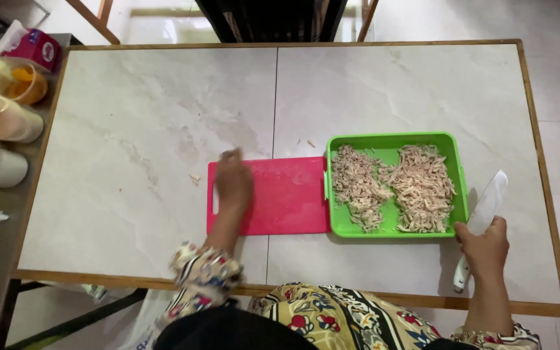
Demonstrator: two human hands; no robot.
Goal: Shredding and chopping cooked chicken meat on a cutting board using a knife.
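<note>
My left hand lies flat, fingers together, on the left part of a pink cutting board in the middle of the table. Touching the board's right edge is a green tray holding two heaps of shredded pale meat. My right hand is just right of the tray's near corner and grips a knife with a white handle; its pale blade points away from me.
The table has a marble-look top with a wooden rim. A few crumbs lie near the board. On a side surface at the left stand several jars and containers and a pink packet.
</note>
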